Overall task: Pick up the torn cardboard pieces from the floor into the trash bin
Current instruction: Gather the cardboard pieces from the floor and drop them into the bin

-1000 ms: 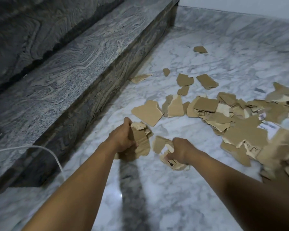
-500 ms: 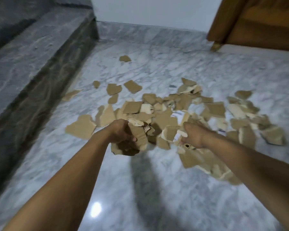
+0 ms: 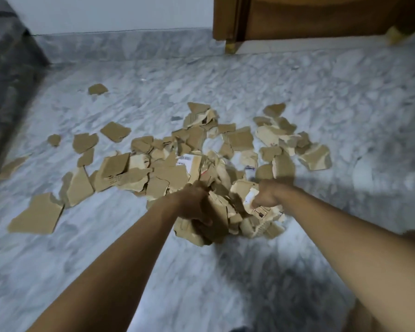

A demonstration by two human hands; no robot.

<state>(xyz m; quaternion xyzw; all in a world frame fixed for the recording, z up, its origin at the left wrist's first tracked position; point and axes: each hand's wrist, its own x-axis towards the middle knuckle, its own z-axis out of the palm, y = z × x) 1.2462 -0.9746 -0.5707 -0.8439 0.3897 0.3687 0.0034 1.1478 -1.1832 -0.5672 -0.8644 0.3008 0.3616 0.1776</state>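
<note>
Across the marble floor (image 3: pixel 321 97), torn cardboard pieces (image 3: pixel 168 161) are lying scattered just ahead of both hands. The left hand (image 3: pixel 194 204) and right hand (image 3: pixel 268 195) are each clutching a bunch of scraps, side by side. No trash bin is showing.

A single wide-angle camera sits on your head, looking forward and steeply down your two bare forearms at the marble floor (image 3: pixel 321 116). Your left hand (image 3: pixel 192 202) and right hand (image 3: pixel 268 195) sit near frame centre, close to the lens. The view reaches to the far white wall (image 3: pixel 106 13) and a wooden door (image 3: pixel 321 15) at top right, with blurred edges.
</note>
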